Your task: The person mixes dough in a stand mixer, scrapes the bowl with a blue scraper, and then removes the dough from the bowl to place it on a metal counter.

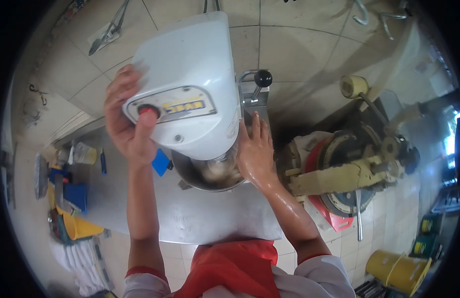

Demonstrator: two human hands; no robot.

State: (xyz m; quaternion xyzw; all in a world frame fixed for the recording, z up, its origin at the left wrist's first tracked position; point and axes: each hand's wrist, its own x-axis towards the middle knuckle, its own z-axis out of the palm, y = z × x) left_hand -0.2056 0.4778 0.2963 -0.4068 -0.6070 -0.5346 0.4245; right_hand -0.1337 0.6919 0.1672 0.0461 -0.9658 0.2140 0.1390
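Observation:
A white stand mixer (190,54) stands before me, its head over a metal bowl (183,171). Pale dough (217,171) inside the bowl looks blurred. My left hand (128,111) is open against the left side of the mixer head, fingers spread along it and thumb over the red button (148,110) on the front panel. My right hand (255,151) lies open with straight fingers, just right of the mixer head by the bowl's rim; the palm's contact is hidden. Behind it rises a lever with a black ball knob (262,78).
The mixer stands on a steel table (190,218). Right of it is a worn cream-coloured machine (339,179) with a red base. A blue scraper (161,162) lies left of the bowl. Further left are a clear cup (85,153) and a blue-handled tool (103,163). A yellow bucket (397,270) is lower right.

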